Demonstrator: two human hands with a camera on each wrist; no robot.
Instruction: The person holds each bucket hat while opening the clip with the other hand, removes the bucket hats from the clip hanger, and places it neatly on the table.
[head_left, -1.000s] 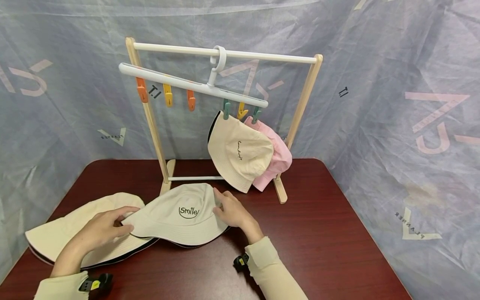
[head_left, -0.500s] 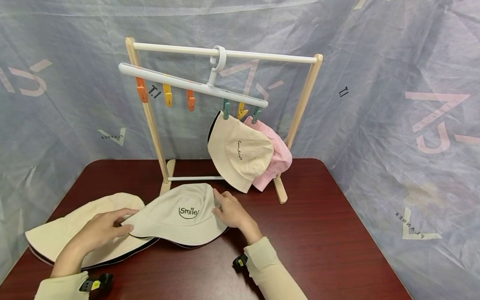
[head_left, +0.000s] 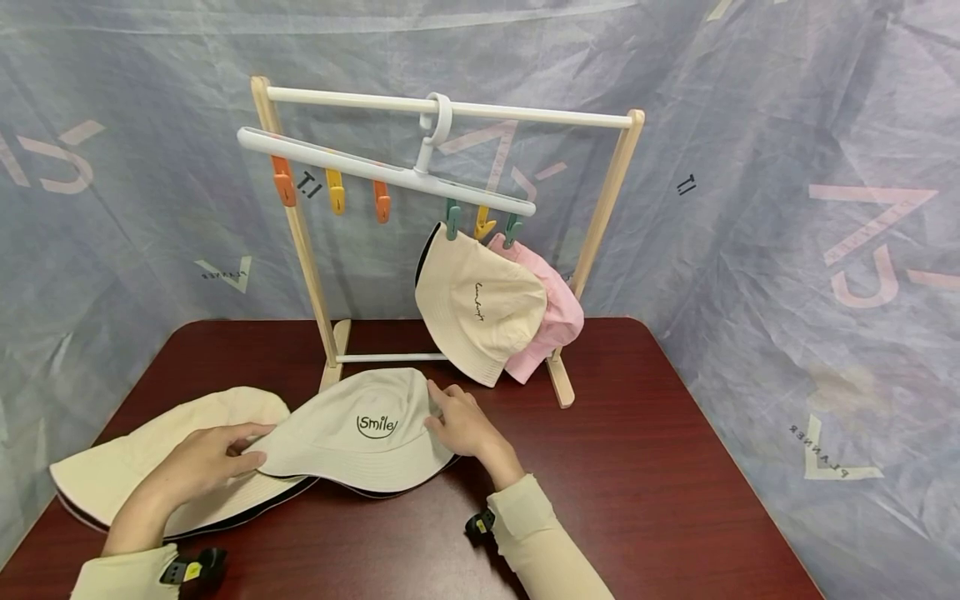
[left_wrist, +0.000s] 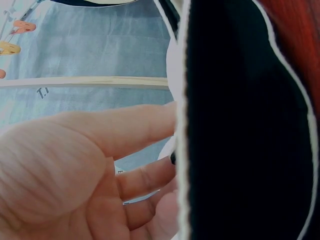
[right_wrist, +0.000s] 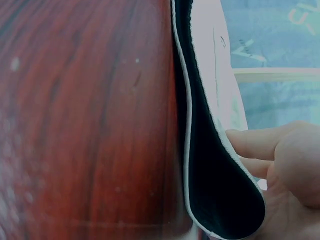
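A white bucket hat (head_left: pixel 352 433) with a black lining and the word "Smile" sits on the table, flattened, its brim towards me. At its pointed left end my left hand (head_left: pixel 198 462) touches the brim, thumb and index finger apart. My right hand (head_left: pixel 468 425) rests its index finger and thumb on the crown's right side, both fairly straight. In the left wrist view the left fingertips go out of sight behind the brim's edge (left_wrist: pixel 182 125). The right wrist view shows the right thumb (right_wrist: pixel 250 144) against the outside of the brim.
A cream bucket hat (head_left: pixel 172 425) lies under my left hand, partly beneath the white hat. Behind stands a wooden rack (head_left: pixel 307 267) with a tilted white hanger (head_left: pixel 352 167) and coloured clips. A cream hat (head_left: pixel 480 304) and a pink hat (head_left: pixel 562 308) hang at its right.
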